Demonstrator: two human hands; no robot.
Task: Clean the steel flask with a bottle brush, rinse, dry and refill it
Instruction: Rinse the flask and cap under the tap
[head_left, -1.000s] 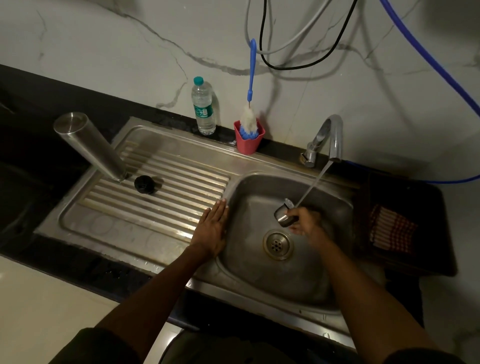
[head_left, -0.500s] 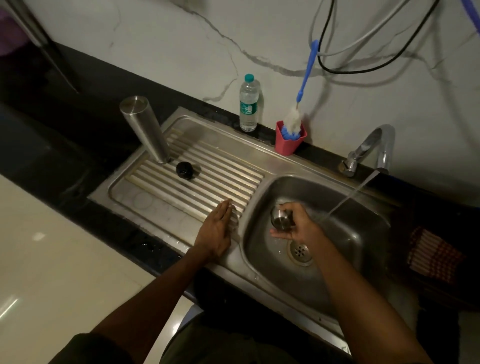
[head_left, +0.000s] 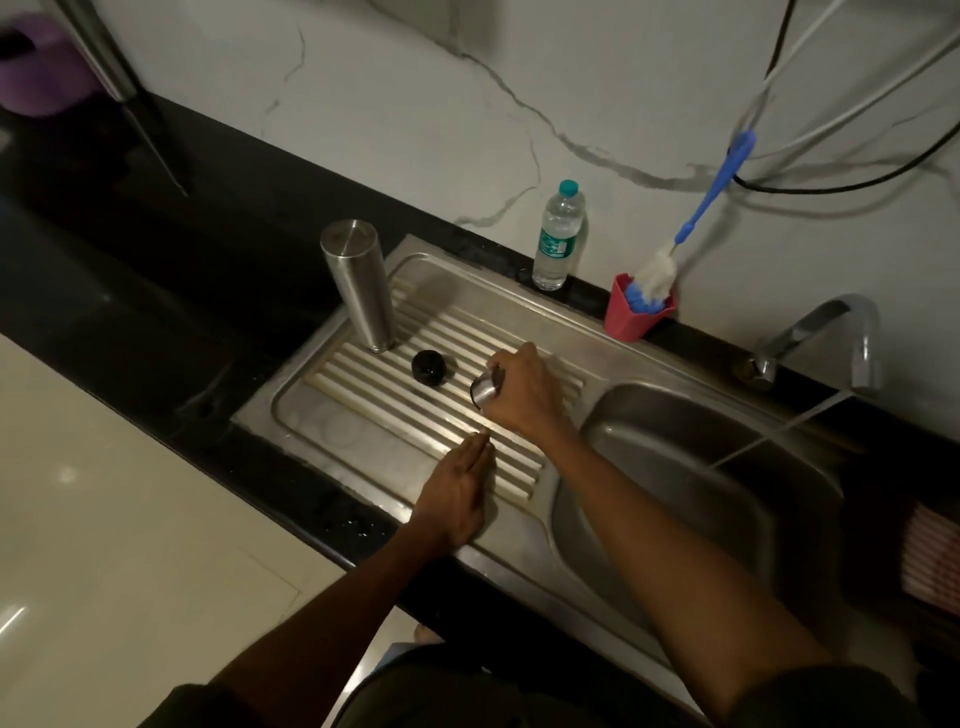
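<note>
Steel flask (head_left: 358, 291) stands inverted at the drainboard's far left corner, I judge to drain, its black stopper (head_left: 429, 367) just beside it. My right hand (head_left: 524, 392) curls its fingers round the small steel cup-lid (head_left: 485, 389) above the ribs, where open room lies toward the basin edge; my left hand (head_left: 457, 493) rests flat, fingers straight and together, at the drainboard's near edge.

A home kitchen: a steel sink (head_left: 675, 447) with ribbed drainboard (head_left: 415, 415), running tap (head_left: 831, 338), black counter (head_left: 208, 260).

Steel flask (head_left: 358, 291) inverted on drainboard; black stopper (head_left: 429, 367) beside.
</note>
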